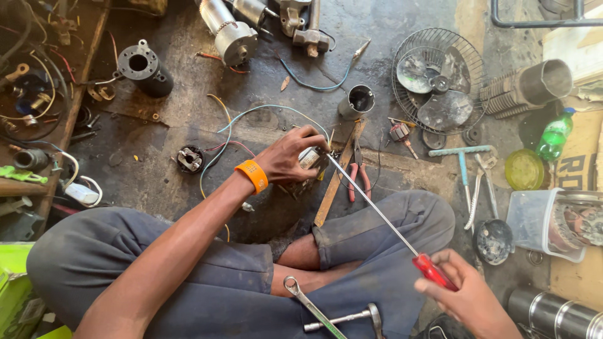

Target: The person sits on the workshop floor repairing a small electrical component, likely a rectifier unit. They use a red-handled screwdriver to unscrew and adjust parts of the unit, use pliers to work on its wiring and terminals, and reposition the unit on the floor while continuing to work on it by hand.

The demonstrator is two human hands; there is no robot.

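My left hand (290, 157), with an orange band on the wrist, grips a small metal motor part (310, 161) on the dark floor in front of my crossed legs. My right hand (468, 295) holds a long screwdriver by its red handle (434, 271). Its thin steel shaft (370, 204) runs up and left, and the tip meets the motor part beside my left fingers. Coloured wires (242, 116) trail away from the part to the left and upward.
Red-handled pliers (358, 179) and a wooden strip (336, 179) lie just right of the part. A spanner (311, 304) rests on my lap. Around lie a fan guard (440, 78), metal cylinders (146, 68), a green bottle (554, 135), a plastic tub (534, 220).
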